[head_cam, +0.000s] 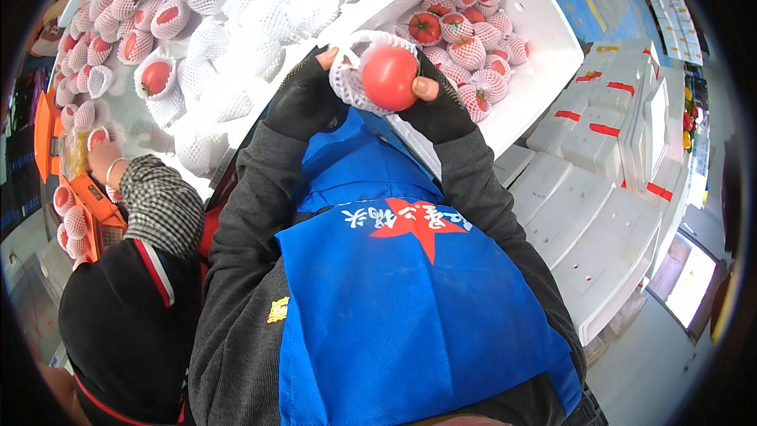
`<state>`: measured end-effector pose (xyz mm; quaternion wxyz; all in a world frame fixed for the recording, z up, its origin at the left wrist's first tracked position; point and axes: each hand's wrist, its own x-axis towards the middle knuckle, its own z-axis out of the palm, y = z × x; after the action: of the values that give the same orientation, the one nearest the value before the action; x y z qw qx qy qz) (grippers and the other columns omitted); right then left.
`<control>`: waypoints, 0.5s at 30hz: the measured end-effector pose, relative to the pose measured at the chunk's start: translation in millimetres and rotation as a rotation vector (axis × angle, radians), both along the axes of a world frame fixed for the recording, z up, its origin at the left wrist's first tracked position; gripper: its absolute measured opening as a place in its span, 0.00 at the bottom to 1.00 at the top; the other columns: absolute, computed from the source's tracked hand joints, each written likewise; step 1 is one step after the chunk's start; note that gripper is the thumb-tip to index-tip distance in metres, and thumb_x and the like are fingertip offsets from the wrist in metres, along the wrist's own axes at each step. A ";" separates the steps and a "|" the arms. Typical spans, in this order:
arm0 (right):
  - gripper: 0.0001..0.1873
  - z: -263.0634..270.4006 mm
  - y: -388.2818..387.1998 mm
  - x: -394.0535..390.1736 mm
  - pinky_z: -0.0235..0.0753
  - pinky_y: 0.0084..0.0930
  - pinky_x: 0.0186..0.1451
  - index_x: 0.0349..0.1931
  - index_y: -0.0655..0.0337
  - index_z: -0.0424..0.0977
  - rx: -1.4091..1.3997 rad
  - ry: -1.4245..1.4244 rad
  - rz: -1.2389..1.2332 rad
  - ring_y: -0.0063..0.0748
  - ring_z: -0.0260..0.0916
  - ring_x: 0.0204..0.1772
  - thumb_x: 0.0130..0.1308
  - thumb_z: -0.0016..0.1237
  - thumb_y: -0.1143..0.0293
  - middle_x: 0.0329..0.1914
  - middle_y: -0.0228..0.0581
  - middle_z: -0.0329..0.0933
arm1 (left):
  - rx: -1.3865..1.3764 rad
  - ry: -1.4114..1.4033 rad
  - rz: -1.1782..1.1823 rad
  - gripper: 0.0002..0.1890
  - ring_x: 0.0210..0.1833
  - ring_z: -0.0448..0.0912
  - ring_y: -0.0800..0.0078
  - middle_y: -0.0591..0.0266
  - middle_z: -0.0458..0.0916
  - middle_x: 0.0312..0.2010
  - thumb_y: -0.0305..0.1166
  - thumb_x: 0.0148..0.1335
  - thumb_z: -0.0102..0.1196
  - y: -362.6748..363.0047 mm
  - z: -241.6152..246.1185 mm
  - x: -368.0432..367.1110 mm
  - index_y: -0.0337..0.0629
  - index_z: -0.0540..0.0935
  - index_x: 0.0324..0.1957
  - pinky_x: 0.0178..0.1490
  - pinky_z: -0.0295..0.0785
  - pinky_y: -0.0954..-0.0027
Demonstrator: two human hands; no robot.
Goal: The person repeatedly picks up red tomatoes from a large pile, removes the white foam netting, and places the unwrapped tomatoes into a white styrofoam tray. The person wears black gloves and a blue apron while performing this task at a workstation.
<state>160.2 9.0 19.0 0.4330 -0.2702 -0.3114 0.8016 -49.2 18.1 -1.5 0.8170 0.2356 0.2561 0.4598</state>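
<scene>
Between my hands is a red tomato, partly inside a white foam net sleeve. My left hand grips the sleeve, its thumb at the sleeve's edge. My right hand holds the tomato, the thumb pressed on its right side. Both hands wear black fingerless gloves. Just beyond my right hand, a white foam box holds several tomatoes, most of them in net sleeves. Loose sleeves are heaped on the table beyond my left hand.
At left, a co-worker's hand touches a sleeved tomato near orange crates. More sleeved tomatoes lie on the table's far left. Stacked white foam boxes, some with red tape, stand close on my right.
</scene>
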 end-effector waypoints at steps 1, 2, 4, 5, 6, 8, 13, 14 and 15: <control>0.32 -0.9 -0.3 -1.3 0.67 0.29 0.58 0.56 0.64 0.62 0.049 -0.072 -0.030 0.35 0.67 0.54 0.53 0.57 0.61 0.53 0.43 0.67 | 0.099 0.117 0.086 0.11 0.46 0.74 0.74 0.62 0.77 0.40 0.23 0.58 0.54 1.1 6.4 1.5 0.35 0.75 0.44 0.50 0.69 0.71; 0.32 -2.3 -1.0 -3.8 0.68 0.27 0.57 0.55 0.65 0.63 0.096 -0.145 -0.062 0.34 0.67 0.53 0.52 0.58 0.62 0.52 0.42 0.68 | 0.158 0.290 0.170 0.10 0.44 0.75 0.74 0.62 0.78 0.39 0.24 0.59 0.54 1.3 11.7 4.6 0.35 0.75 0.43 0.48 0.70 0.71; 0.33 -7.8 0.3 -12.2 0.70 0.27 0.55 0.55 0.66 0.62 0.373 -0.540 -0.281 0.32 0.69 0.52 0.50 0.61 0.67 0.50 0.42 0.69 | 0.422 0.816 0.387 0.08 0.37 0.77 0.72 0.60 0.79 0.34 0.26 0.59 0.56 -5.7 17.8 15.6 0.35 0.76 0.40 0.41 0.72 0.68; 0.34 -10.9 2.0 -16.3 0.71 0.27 0.55 0.55 0.66 0.61 0.511 -0.738 -0.394 0.32 0.69 0.52 0.48 0.62 0.70 0.50 0.42 0.69 | 0.665 1.129 0.520 0.08 0.31 0.76 0.75 0.61 0.78 0.27 0.31 0.59 0.55 -13.0 18.6 24.0 0.36 0.78 0.36 0.36 0.71 0.74; 0.32 -13.8 3.5 -20.0 0.70 0.25 0.55 0.53 0.67 0.62 0.469 -0.762 -0.472 0.29 0.69 0.52 0.47 0.63 0.76 0.48 0.41 0.70 | 0.912 1.254 0.549 0.08 0.31 0.77 0.73 0.58 0.78 0.27 0.30 0.57 0.57 -17.4 17.9 30.3 0.37 0.78 0.36 0.35 0.71 0.74; 0.32 -18.2 8.4 -23.6 0.70 0.25 0.53 0.51 0.66 0.62 0.534 -0.605 -0.560 0.30 0.69 0.49 0.46 0.64 0.71 0.45 0.42 0.68 | 1.216 1.193 0.610 0.12 0.32 0.78 0.69 0.55 0.78 0.29 0.26 0.52 0.61 -28.9 13.6 42.6 0.39 0.77 0.40 0.36 0.72 0.73; 0.30 -16.4 6.4 -27.8 0.71 0.25 0.52 0.51 0.65 0.59 0.365 -0.437 -0.540 0.30 0.69 0.49 0.50 0.60 0.73 0.47 0.42 0.67 | 0.761 1.309 0.398 0.28 0.38 0.76 0.65 0.51 0.74 0.37 0.27 0.48 0.64 -30.6 7.6 42.9 0.37 0.69 0.52 0.42 0.72 0.69; 0.29 -14.6 5.2 -30.5 0.71 0.24 0.51 0.51 0.65 0.58 0.315 -0.403 -0.559 0.30 0.69 0.49 0.51 0.60 0.73 0.46 0.41 0.67 | 0.804 1.319 0.481 0.30 0.40 0.75 0.64 0.49 0.73 0.39 0.28 0.48 0.65 -28.3 7.2 42.6 0.37 0.68 0.54 0.43 0.72 0.68; 0.28 -12.8 3.7 -34.5 0.72 0.24 0.50 0.50 0.65 0.58 0.297 -0.359 -0.573 0.30 0.69 0.49 0.52 0.59 0.73 0.45 0.41 0.68 | 0.868 1.317 0.567 0.32 0.43 0.74 0.62 0.47 0.72 0.42 0.29 0.47 0.66 -25.9 6.7 42.6 0.36 0.67 0.55 0.44 0.72 0.67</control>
<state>125.7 12.8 6.2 0.6129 -0.4172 -0.4070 0.5335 -6.6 -7.9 5.2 0.1907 0.6764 0.5307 0.4738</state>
